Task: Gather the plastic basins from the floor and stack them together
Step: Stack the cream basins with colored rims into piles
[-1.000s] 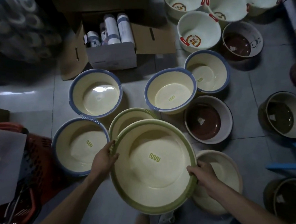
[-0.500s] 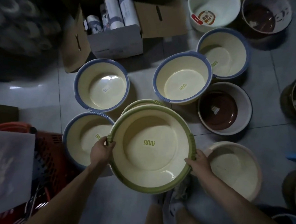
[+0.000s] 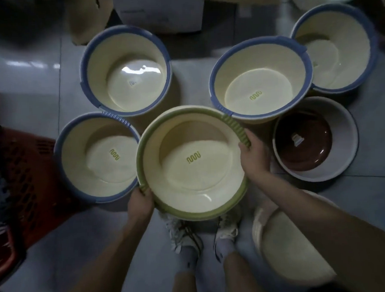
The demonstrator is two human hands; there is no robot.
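A cream basin with a green rim (image 3: 192, 161) is held over the floor in the middle of the view. My left hand (image 3: 139, 203) grips its ribbed handle at the lower left, and my right hand (image 3: 253, 155) grips the ribbed handle at the upper right. The second green-rimmed basin seen before is hidden beneath it. Several cream basins with blue rims stand around it: one at the left (image 3: 97, 157), one at the upper left (image 3: 126, 70), one at the upper right (image 3: 260, 79) and one at the far right (image 3: 334, 49).
A brown-and-white basin (image 3: 316, 139) stands right of my right hand. A plain cream basin (image 3: 288, 245) lies under my right forearm. A red basket (image 3: 26, 177) is at the left, cardboard boxes (image 3: 162, 11) at the top. My shoes (image 3: 203, 236) stand below the held basin.
The green-rimmed basin has moved forward over the second green-rimmed basin, which is now hidden. It has also turned, so my right hand is higher and my left hand lower. The view tilted down.
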